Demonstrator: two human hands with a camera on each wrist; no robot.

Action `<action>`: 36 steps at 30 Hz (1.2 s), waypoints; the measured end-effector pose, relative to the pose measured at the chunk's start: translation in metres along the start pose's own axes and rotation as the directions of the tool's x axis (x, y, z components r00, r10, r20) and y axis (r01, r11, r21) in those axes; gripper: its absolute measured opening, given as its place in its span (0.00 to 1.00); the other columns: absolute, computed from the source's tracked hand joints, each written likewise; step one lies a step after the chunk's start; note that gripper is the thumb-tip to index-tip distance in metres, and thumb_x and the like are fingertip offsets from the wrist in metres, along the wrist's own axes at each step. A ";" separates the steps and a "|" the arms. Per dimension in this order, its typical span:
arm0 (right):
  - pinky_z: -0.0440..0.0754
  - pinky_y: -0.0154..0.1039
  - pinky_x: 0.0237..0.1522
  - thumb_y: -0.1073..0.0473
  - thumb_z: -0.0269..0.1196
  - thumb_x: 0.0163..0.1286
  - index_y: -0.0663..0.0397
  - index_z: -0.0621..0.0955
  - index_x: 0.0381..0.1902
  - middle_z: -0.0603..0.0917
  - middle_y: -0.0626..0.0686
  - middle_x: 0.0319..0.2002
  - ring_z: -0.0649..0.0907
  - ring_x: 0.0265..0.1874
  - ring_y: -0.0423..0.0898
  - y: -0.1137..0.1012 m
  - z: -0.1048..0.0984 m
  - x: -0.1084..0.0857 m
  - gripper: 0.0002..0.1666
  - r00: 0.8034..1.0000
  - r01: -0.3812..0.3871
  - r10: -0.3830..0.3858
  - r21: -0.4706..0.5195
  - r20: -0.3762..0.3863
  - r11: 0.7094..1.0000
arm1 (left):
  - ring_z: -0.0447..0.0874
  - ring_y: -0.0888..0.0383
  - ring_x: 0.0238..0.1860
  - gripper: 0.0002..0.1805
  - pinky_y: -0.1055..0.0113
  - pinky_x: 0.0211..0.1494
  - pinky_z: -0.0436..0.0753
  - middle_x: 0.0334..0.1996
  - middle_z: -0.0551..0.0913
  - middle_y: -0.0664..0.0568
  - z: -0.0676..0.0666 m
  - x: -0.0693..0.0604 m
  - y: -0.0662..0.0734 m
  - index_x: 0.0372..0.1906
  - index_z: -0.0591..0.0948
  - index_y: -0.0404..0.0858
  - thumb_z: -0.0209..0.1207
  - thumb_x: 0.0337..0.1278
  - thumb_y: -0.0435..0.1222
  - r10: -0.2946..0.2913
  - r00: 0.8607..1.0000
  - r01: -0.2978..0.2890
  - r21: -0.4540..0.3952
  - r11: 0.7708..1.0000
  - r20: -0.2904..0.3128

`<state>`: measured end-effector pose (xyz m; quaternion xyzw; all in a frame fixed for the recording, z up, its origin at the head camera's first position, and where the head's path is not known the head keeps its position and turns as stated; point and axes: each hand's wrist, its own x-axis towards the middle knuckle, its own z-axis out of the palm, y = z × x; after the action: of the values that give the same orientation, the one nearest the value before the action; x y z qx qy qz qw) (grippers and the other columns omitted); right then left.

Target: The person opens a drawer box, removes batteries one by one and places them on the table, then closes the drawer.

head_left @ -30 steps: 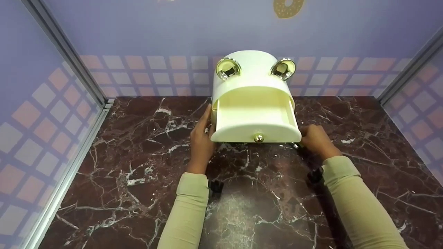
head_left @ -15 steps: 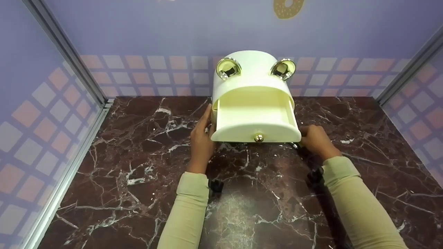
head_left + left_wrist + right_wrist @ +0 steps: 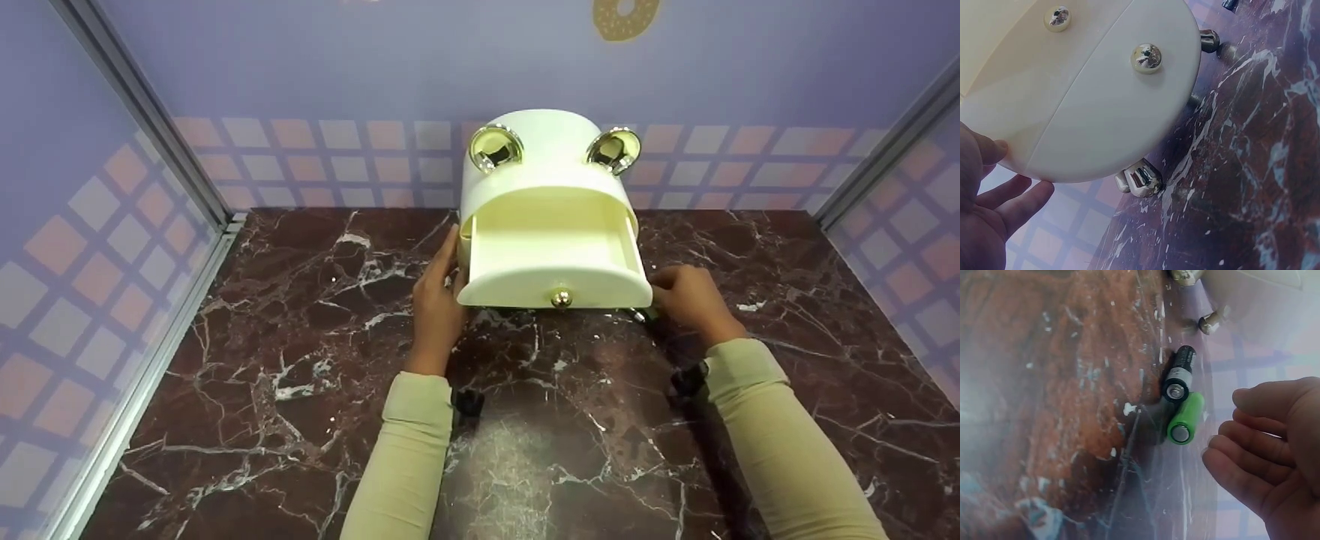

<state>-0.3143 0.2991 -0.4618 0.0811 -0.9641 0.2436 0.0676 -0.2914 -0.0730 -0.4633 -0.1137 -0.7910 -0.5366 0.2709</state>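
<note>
A cream-white drawer box [image 3: 544, 146] with two gold ear-like discs stands against the back wall, its upper drawer [image 3: 555, 289] pulled out. My left hand [image 3: 437, 307] rests along its left side with fairly straight fingers. In the left wrist view the thumb touches the drawer front's edge. The lower drawer [image 3: 1100, 118] looks shut. My right hand [image 3: 1269, 444], fingers loosely bent and holding nothing, is by the box's lower right. Close to its fingertips, a green battery [image 3: 1185, 419] and a black-and-grey battery [image 3: 1180, 374] lie on the tabletop, end against side.
The dark red marbled table [image 3: 315, 435] spreads in front of the box. Lilac walls [image 3: 322, 75] with a tile pattern close it in at the back and sides. Short metallic feet [image 3: 1143, 179] raise the box off the table.
My right hand has drawn slightly back to the right, away from the batteries, and some green now shows beside it. The left hand and the box stay put.
</note>
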 end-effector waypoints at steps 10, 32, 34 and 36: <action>0.81 0.50 0.37 0.59 0.63 0.66 0.62 0.87 0.38 0.88 0.62 0.35 0.84 0.32 0.55 -0.006 -0.006 -0.003 0.12 0.991 -0.005 0.012 0.052 -0.136 0.999 | 0.83 0.53 0.55 0.31 0.68 0.58 0.82 0.66 0.74 0.51 0.001 0.001 0.000 0.72 0.67 0.46 0.55 0.65 0.28 0.028 1.000 -0.028 0.004 1.000 -0.009; 0.78 0.27 0.31 0.53 0.66 0.65 0.55 0.87 0.42 0.89 0.56 0.36 0.82 0.29 0.43 -0.028 -0.031 -0.009 0.13 0.977 0.049 -0.026 0.104 -0.213 0.993 | 0.82 0.53 0.56 0.31 0.67 0.56 0.83 0.65 0.75 0.49 0.000 0.001 0.000 0.72 0.66 0.45 0.56 0.65 0.29 0.022 1.000 -0.022 -0.007 1.000 -0.003; 0.76 0.23 0.31 0.53 0.67 0.64 0.54 0.87 0.41 0.89 0.55 0.36 0.82 0.29 0.41 -0.032 -0.032 -0.009 0.13 0.969 0.076 -0.047 0.110 -0.243 0.991 | 0.82 0.53 0.57 0.31 0.67 0.56 0.83 0.66 0.74 0.50 0.000 0.001 0.000 0.72 0.66 0.46 0.55 0.66 0.29 0.009 1.000 -0.009 -0.002 1.000 0.003; 0.75 0.20 0.31 0.53 0.69 0.63 0.54 0.87 0.41 0.89 0.55 0.36 0.81 0.29 0.36 -0.036 -0.034 -0.009 0.13 0.961 0.098 -0.063 0.121 -0.268 0.988 | 0.81 0.53 0.58 0.31 0.67 0.56 0.83 0.66 0.74 0.50 0.000 0.000 0.000 0.72 0.66 0.48 0.55 0.66 0.29 -0.003 1.000 0.003 0.004 1.000 0.007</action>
<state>-0.2953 0.2853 -0.4174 0.0916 -0.9240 0.3130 0.1996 -0.2915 -0.0731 -0.4629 -0.1139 -0.7931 -0.5352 0.2676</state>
